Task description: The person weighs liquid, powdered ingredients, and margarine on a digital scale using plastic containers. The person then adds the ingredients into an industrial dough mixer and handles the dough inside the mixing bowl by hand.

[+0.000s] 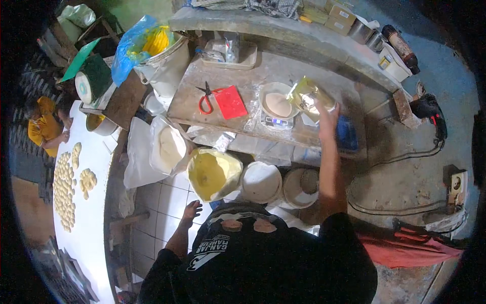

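Note:
My right hand (328,119) is closed round the side of a shiny gold foil packet (306,96), tilted beside a shallow bowl of beige powder (277,104). The bowl sits on a small digital scale (276,123) on the worktable (197,93). Down by my body, my left hand (191,210) hangs open and holds nothing, its fingers somewhat apart. Closest to it is a pail lined with a pale yellow bag (215,177). Left of the scale lie a red packet (231,102) and scissors with red handles (206,101).
Sacks and round tubs (260,181) stand below the table's front edge. At left, a white table (91,218) bears many dough pieces (64,190), with a person in yellow (43,126) beyond. A dial scale (91,83) and white bucket (164,66) stand behind. Cables (395,210) cross the right side.

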Demonstrator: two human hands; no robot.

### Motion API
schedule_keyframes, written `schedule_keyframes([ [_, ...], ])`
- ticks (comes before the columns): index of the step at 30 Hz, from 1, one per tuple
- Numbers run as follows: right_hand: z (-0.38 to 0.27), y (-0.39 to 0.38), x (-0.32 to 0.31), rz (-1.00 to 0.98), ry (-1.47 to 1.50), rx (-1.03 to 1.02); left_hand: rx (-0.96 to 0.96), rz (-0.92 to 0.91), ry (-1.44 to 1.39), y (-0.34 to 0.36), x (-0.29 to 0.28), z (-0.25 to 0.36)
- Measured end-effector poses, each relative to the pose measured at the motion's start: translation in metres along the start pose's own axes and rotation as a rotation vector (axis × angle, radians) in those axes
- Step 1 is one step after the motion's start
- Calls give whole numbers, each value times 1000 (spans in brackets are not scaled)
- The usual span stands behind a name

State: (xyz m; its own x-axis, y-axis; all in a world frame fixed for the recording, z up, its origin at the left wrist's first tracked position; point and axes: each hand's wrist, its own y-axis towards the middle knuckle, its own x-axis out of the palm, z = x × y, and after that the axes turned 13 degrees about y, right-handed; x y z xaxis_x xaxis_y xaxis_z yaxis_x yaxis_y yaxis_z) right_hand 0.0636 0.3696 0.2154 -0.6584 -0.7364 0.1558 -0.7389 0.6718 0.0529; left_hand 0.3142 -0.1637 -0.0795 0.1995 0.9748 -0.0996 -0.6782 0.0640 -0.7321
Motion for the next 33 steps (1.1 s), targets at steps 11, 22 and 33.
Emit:
schedule_keyframes([
  [11, 30, 20, -27, -46, 325, 150, 686, -508, -103, -26, 228, 349],
  [22, 10, 1, -20, -57, 472, 265, 337, -733, -988, 15, 349, 483],
  [33, 18, 12, -27, -32, 386, 226, 279, -548, -632, 13, 354, 451],
])
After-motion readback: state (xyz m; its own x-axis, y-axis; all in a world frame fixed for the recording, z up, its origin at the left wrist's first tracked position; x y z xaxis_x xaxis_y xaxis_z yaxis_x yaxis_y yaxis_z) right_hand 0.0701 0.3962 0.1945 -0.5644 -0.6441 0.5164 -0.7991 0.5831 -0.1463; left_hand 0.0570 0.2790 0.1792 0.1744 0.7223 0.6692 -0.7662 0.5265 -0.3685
